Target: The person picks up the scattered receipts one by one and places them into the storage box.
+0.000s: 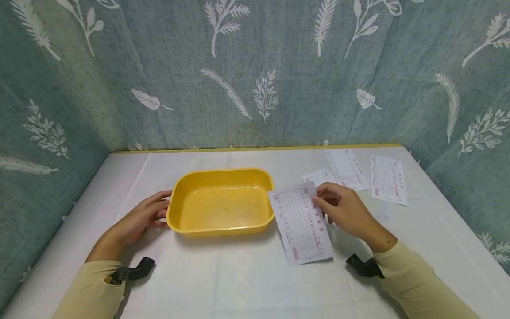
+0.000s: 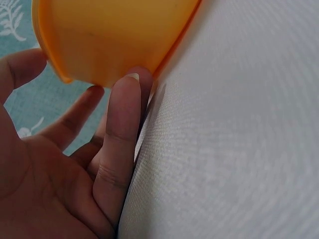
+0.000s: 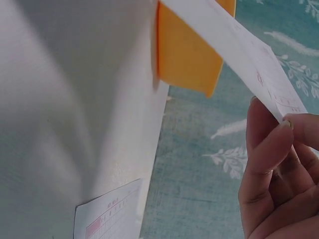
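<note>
A yellow plastic tray (image 1: 220, 231) with rounded corners stands on the table, with nothing in it. At its left end my left hand (image 1: 140, 219) touches the rim and outer wall with spread fingers; the left wrist view shows the fingertips against the tray wall (image 2: 114, 45). My right hand (image 1: 350, 212) pinches a printed paper form (image 1: 300, 226) by its right edge, between thumb and fingers. The form is tilted above the table, its upper left corner overlapping the tray's right end in the head view. From the right wrist, the form (image 3: 239, 50) appears nearly edge-on.
Behind the right hand lie more printed forms: one partly hidden (image 1: 318, 177), one at the back (image 1: 347, 169), and one farther right (image 1: 388, 179). A white cloth (image 1: 239, 283) covers the table. Leaf-patterned fabric (image 1: 179, 119) walls its back and sides.
</note>
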Demonstrator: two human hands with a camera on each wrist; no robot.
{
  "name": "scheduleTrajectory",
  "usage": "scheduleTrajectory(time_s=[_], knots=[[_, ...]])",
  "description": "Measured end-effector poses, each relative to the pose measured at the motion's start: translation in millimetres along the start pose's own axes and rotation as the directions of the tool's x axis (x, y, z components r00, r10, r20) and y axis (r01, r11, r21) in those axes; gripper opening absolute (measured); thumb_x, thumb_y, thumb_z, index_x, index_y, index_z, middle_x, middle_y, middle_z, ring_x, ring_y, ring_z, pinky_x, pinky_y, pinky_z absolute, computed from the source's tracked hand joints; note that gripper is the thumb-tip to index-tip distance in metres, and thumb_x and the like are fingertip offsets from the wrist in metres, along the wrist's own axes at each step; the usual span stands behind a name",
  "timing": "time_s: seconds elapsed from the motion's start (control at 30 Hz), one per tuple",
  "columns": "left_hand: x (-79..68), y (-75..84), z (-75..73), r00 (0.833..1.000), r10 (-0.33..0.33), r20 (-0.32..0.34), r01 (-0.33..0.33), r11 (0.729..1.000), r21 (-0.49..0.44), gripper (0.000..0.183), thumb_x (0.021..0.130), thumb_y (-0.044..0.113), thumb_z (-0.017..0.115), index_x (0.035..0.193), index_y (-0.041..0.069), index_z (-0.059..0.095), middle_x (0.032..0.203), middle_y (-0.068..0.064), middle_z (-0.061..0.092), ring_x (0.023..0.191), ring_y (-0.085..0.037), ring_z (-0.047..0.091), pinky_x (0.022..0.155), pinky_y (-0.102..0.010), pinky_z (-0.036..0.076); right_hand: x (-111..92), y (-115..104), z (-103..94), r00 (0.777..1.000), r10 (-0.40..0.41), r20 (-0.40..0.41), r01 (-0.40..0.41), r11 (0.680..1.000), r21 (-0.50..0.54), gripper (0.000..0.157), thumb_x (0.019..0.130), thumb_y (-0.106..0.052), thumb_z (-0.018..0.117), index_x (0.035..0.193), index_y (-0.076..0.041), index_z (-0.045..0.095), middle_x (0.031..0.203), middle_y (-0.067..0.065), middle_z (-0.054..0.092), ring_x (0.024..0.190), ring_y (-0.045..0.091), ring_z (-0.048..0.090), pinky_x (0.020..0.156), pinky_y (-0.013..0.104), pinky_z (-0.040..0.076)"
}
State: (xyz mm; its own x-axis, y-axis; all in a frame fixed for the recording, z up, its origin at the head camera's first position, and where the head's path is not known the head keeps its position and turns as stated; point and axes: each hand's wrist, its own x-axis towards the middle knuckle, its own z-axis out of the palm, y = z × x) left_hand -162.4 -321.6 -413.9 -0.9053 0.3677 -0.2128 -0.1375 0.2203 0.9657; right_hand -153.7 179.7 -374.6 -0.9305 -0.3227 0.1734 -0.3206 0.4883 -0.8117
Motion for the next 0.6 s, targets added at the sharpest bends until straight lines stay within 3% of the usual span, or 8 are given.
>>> scheduleTrajectory(time_s=[0.33, 0.6], knots=[[-1.0, 2.3, -1.2, 1.000, 0.000, -0.016, 0.000, 1.000, 0.020, 0.051, 0.109, 0.029, 0.039, 0.152, 0.003, 0.028, 0.103, 0.011, 0.074, 0.091, -0.008, 0.071, 0.078, -0.026, 0.061, 0.2, -7.5, -1.2, 1.000, -0.024, -0.007, 0.024, 0.999, 0.036, 0.012, 0.096, -0.012, 0.066, 0.105, -0.005, 0.063, 0.086, 0.011, 0.071, 0.053, 0.013, 0.056, 0.048, 0.034, 0.053], [-0.3, 0.1, -0.6, 1.000, 0.002, -0.002, -0.002, 1.000, 0.018, 0.054, 0.109, 0.027, 0.038, 0.153, -0.001, 0.024, 0.105, 0.011, 0.074, 0.092, -0.008, 0.071, 0.078, -0.028, 0.061, -2.3, -8.3, -0.2, 0.999, -0.037, -0.019, 0.038, 0.997, 0.061, 0.013, 0.097, -0.011, 0.065, 0.107, -0.004, 0.062, 0.089, 0.013, 0.070, 0.055, 0.014, 0.059, 0.049, 0.031, 0.054]])
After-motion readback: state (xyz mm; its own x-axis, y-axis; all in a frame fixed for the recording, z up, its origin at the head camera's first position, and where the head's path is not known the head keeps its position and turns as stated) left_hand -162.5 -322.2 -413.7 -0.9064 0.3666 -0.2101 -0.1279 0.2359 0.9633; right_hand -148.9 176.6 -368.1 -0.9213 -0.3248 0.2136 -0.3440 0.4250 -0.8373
